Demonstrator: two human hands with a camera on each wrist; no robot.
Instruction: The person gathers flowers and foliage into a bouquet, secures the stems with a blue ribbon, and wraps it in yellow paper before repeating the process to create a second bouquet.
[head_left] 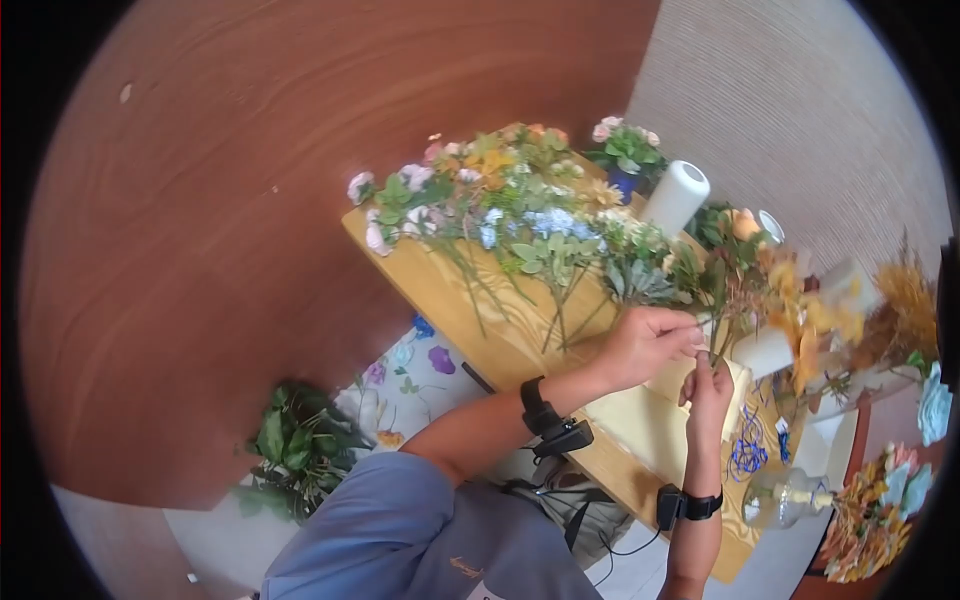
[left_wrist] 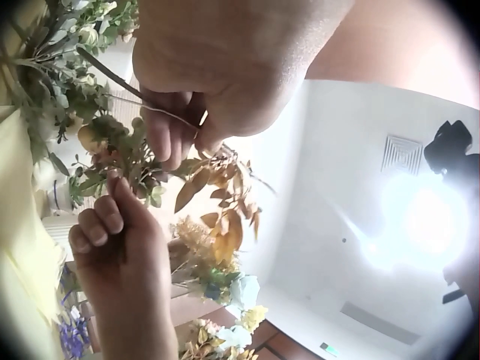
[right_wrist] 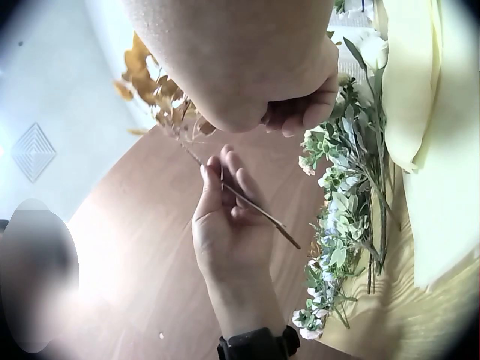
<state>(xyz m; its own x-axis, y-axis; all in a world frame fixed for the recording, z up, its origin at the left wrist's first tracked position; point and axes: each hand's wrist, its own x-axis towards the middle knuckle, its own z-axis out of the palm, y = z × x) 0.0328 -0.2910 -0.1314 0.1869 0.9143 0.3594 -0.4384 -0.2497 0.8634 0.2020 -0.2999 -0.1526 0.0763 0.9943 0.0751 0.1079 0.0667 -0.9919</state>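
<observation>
My left hand (head_left: 650, 347) pinches a thin brown stem between thumb and fingers. In the right wrist view the stem (right_wrist: 259, 211) crosses the palm, its cut end sticking out beyond the fingers and orange-yellow leaves (right_wrist: 140, 73) at its far end. A thin pale strand (left_wrist: 174, 116) also runs by the left fingers in the left wrist view. Close below, my right hand (head_left: 708, 390) has its fingers curled, thumb against forefinger, gripping the lower part of a leafy flower stem (head_left: 716, 335). An orange-peach rose (left_wrist: 91, 139) with green leaves shows just beyond the right fingertips.
Many cut artificial flowers (head_left: 550, 225) lie across the wooden table (head_left: 440, 285). Pale yellow wrapping sheets (head_left: 640, 430) lie under my arms. A white vase (head_left: 677, 195), blue cord (head_left: 748, 450) and a glass vase (head_left: 785, 498) stand or lie around; leafy greenery (head_left: 298, 440) is on the floor.
</observation>
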